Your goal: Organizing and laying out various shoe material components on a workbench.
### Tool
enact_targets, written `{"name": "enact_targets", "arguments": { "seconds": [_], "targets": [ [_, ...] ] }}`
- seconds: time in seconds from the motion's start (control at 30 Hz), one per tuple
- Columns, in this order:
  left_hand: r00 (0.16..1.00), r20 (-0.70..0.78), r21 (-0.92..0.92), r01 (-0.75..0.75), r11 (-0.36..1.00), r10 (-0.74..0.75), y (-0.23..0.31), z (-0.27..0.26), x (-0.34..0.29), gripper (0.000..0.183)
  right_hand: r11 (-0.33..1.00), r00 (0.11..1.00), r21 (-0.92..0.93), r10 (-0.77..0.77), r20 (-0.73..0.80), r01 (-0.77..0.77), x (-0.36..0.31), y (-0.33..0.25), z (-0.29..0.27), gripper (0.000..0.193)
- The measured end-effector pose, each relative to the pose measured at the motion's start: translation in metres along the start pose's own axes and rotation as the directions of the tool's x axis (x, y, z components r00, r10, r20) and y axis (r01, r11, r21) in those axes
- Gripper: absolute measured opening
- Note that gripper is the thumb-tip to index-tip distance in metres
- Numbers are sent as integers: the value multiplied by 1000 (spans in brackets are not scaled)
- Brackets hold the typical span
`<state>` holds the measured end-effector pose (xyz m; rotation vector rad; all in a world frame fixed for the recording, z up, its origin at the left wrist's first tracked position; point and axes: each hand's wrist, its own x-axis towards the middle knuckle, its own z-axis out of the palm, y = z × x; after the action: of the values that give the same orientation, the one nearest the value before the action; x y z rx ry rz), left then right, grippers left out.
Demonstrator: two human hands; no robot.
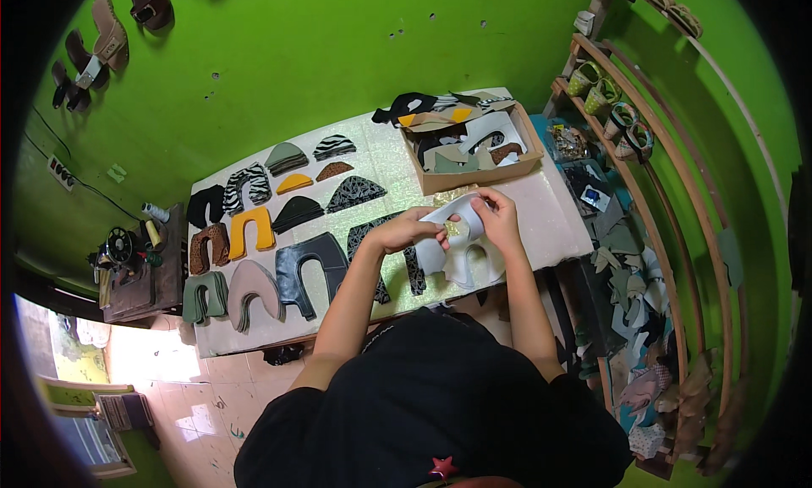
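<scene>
Over the near right part of the table, my left hand [408, 232] and my right hand [497, 221] hold a white cut-out piece [467, 216] between them. Both hands are closed, pinching it with thumb and fingers. A small glittery gold bit [455, 229] shows by the left fingertips; whether it is part of the white piece I cannot tell. Just below lie white U-shaped pieces [474, 272]. Beyond the hands is a glittery gold strip [448, 196]. Left of them, partly hidden by my left forearm, are black patterned U-shaped pieces [414, 268].
Several stacks of cut pieces, including a black U-shaped one [292, 264] and a yellow one [251, 227], cover the table's [554, 222] left side. A cardboard box [440, 181] of scraps stands behind. Wooden racks [677, 226] line the right; a sewing machine [120, 247] stands left.
</scene>
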<state>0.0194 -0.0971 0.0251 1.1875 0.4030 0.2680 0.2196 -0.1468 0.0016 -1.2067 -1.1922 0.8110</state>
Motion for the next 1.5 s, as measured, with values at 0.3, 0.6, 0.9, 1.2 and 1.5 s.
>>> {"name": "enact_targets", "arguments": {
  "seconds": [0.3,0.6,0.9,1.2,1.5],
  "targets": [
    [939,-344,-94,-28,995,-6,-5,3,17,49,961,985,223,170,-9,-164,-6,40,-12,7],
    [985,-156,-320,-114,941,67,-17,20,31,50,805,912,450,407,56,-387,-32,45,-11,12],
    [997,-29,-406,-72,911,66,0,21,32,52,804,935,480,329,132,-351,-30,46,-22,18],
    [999,7,-347,-38,937,43,1,10,34,49,984,988,165,86,-129,-64,-20,46,-26,16],
    [962,-213,-330,94,939,-171,-42,7,54,40,895,900,-89,435,-30,-436,-29,52,-49,40]
  ]
}}
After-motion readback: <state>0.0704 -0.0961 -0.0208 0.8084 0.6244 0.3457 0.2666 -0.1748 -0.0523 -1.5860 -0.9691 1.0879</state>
